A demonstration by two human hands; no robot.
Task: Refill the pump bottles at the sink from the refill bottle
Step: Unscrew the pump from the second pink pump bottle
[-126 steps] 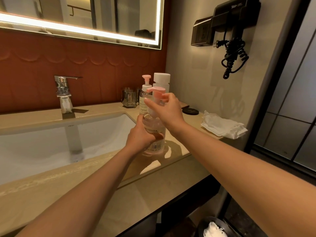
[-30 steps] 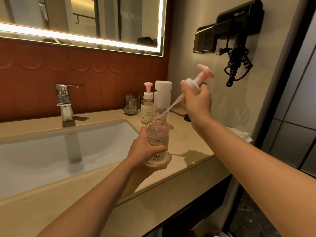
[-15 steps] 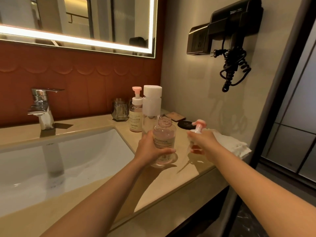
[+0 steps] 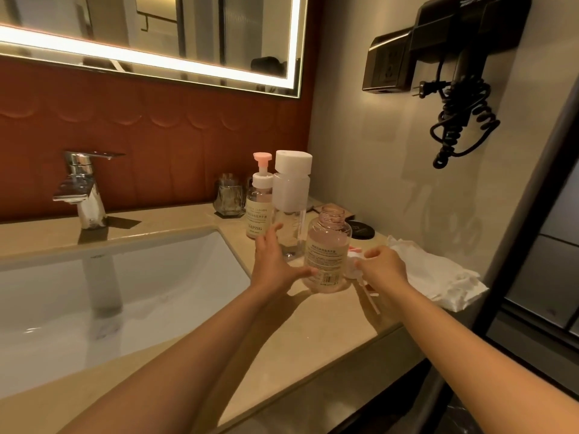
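An uncapped clear pump bottle (image 4: 327,249) with pinkish liquid stands upright on the beige counter (image 4: 313,333). My left hand (image 4: 275,264) is just left of it, fingers spread, with only the thumb tip near its base. My right hand (image 4: 383,267) rests on the counter to the bottle's right, fingers closed on the removed white and pink pump head (image 4: 353,261). The pump's dip tube (image 4: 371,300) points toward the counter's front edge. Behind stand a second pump bottle (image 4: 258,211) with a pink pump and the white-capped refill bottle (image 4: 291,198).
The white sink basin (image 4: 125,292) and chrome faucet (image 4: 84,189) lie to the left. A glass tumbler (image 4: 228,198) stands at the back and a black round disc (image 4: 360,230) near the wall. A crumpled white cloth (image 4: 438,277) lies right. A hair dryer (image 4: 454,89) hangs above.
My right hand pulled the pump out of the bottle and lowered it onto the counter beside the bottle. My left hand has loosened its grip and opened.
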